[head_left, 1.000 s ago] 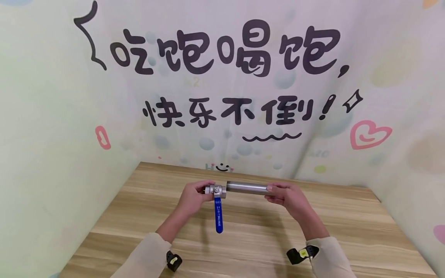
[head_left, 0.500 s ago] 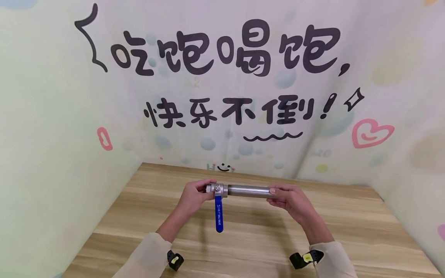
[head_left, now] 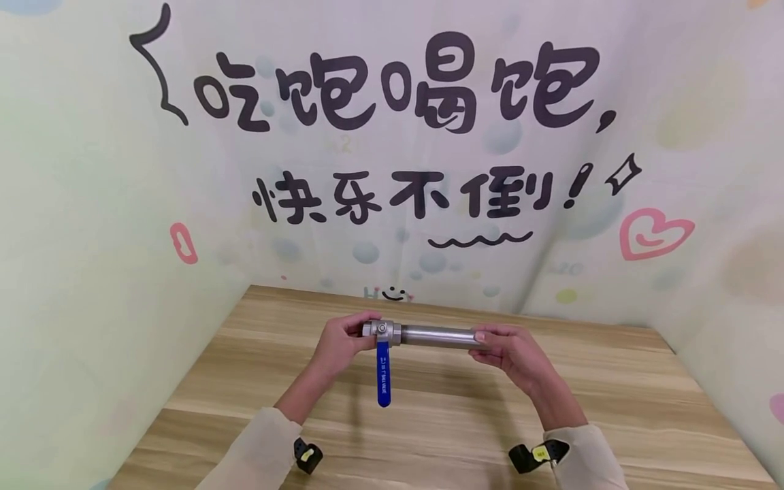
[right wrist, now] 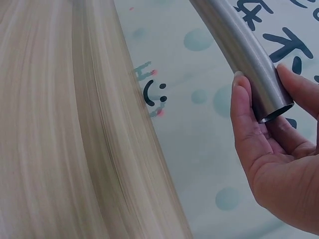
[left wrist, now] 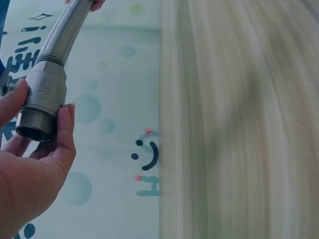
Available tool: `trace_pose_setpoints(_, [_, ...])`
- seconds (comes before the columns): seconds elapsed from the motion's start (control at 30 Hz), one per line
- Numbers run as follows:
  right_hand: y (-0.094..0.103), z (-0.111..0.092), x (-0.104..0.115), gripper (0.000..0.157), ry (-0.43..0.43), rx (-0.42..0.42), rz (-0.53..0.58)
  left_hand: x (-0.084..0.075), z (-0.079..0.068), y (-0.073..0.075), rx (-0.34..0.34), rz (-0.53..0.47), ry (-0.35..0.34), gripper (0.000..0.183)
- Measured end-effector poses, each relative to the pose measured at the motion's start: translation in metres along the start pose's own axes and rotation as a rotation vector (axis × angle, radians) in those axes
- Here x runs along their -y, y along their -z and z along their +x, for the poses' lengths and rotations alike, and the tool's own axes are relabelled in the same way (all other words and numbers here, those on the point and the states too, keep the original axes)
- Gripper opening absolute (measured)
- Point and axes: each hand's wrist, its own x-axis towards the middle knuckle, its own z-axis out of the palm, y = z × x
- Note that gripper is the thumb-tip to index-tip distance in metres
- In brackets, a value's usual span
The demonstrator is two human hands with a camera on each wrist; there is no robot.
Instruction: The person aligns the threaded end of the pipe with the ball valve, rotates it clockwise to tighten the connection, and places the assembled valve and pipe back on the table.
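A steel ball valve with a long blue lever handle is gripped at its left end by my left hand. The lever hangs toward me. My right hand holds a plain steel pipe near its right end, thumb on one side and fingers on the other. The pipe's left end meets the valve's right port, and the two lie in one line above the table. In the left wrist view, screw threads show where the pipe enters the valve body. The right wrist view shows the pipe's open end.
The wood-grain table extends below both hands. Behind it stands a pale printed backdrop with black lettering, which also rises along the sides. Black wrist straps sit at both sleeves.
One second ago the pipe sat slightly above the valve's port, out of line. It has since come down and lines up with the port, its end now at the valve.
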Motion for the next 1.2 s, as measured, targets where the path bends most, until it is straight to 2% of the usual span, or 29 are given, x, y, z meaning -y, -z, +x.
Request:
trace_pose_setpoints(0.2, [-0.002,0.001,-0.005,0.029,0.010,0.012,0.012,0.001,0.000,0.001,0.006,-0.004,0.000,0.036])
trace_pose_setpoints(0.4, [-0.003,0.001,-0.006,0.035,-0.001,-0.010,-0.004,0.004,0.000,0.001,0.000,0.000,-0.003,0.035])
trace_pose_setpoints(0.6, [-0.005,0.002,-0.012,0.029,-0.018,0.014,-0.002,0.009,-0.001,0.002,-0.028,0.002,0.006,0.037])
trace_pose_setpoints(0.93, [-0.008,0.004,-0.010,0.042,-0.001,0.006,-0.005,0.011,0.002,0.003,-0.026,-0.014,-0.003,0.035])
trace_pose_setpoints(1.2, [-0.010,0.010,-0.007,0.031,-0.008,0.005,0.020,0.010,0.010,0.004,-0.022,-0.033,-0.001,0.036])
